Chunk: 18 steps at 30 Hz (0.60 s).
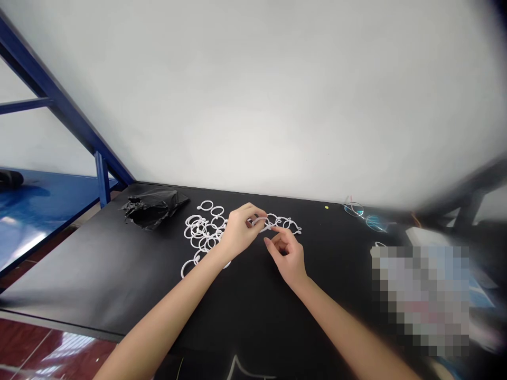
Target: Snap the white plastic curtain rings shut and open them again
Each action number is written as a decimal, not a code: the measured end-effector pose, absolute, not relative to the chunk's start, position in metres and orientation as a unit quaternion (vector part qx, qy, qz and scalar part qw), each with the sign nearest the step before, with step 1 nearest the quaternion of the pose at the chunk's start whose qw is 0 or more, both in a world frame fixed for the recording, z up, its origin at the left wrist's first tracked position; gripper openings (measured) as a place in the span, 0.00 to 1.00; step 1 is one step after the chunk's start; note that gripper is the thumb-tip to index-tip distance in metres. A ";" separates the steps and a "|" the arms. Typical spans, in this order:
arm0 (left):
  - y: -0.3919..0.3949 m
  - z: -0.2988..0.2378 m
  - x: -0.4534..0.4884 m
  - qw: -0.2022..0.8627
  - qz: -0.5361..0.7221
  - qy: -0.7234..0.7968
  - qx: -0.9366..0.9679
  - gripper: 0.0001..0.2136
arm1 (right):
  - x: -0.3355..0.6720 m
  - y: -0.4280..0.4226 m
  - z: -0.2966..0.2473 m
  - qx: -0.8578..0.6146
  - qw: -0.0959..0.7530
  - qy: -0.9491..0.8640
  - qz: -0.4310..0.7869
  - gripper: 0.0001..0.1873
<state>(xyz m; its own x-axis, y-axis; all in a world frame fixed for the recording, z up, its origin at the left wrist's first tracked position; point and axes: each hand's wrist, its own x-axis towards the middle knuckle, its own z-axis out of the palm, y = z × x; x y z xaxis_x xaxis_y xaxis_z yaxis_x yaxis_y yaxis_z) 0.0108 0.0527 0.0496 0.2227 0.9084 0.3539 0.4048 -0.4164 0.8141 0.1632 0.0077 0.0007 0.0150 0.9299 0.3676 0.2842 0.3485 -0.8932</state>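
Observation:
My left hand (244, 228) pinches a white curtain ring (260, 224) between thumb and fingers, above the black tabletop. Close by on the right, my right hand (287, 253) has its fingers curled, with thumb and index finger apart. Its index fingertip is at the ring's right edge; whether it touches I cannot tell. Beyond the hands lies a small group of white rings (292, 224) with little eyelets. A bigger pile of similar white rings (200, 230) spreads to the left, partly hidden by my left hand and forearm.
On the black table (99, 269), a torn black plastic bag (154, 207) lies at the back left. Eyeglasses (354, 209) rest at the back right, near a blurred-out item (423, 301). A blue metal frame (67, 100) stands left; a pale wall (253, 105) rises behind.

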 end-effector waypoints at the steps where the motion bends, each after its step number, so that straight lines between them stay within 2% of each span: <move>1: 0.048 0.046 0.011 0.360 0.435 0.447 0.694 0.05 | 0.163 0.008 0.000 -0.480 0.532 -0.626 0.307 0.11; 5: 0.028 0.034 0.008 0.604 0.424 0.407 0.538 0.12 | 0.166 0.008 -0.004 -0.468 0.536 -0.635 0.300 0.10; 8: 0.019 0.025 0.003 0.662 0.435 0.414 0.449 0.14 | 0.168 0.006 -0.005 -0.445 0.515 -0.677 0.281 0.07; 11: 0.019 0.020 -0.002 0.687 0.431 0.414 0.414 0.14 | 0.168 0.004 -0.003 -0.399 0.509 -0.720 0.251 0.08; 13: 0.021 0.020 0.000 0.681 0.421 0.417 0.430 0.14 | 0.167 0.002 -0.003 -0.379 0.518 -0.728 0.241 0.10; 15: 0.022 0.022 0.005 0.630 0.419 0.431 0.492 0.13 | 0.166 0.001 -0.003 -0.376 0.534 -0.718 0.240 0.09; 18: 0.019 0.024 0.015 0.437 0.436 0.437 0.654 0.13 | 0.165 0.000 -0.004 -0.374 0.554 -0.704 0.241 0.08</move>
<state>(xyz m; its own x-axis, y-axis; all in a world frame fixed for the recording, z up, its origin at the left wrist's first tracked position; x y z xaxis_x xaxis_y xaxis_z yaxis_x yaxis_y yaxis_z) 0.0148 0.0193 0.0236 0.2371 0.9530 0.1886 0.1904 -0.2360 0.9529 0.1653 -0.0004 -0.0039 -0.1073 0.7937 0.5987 0.2590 0.6037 -0.7539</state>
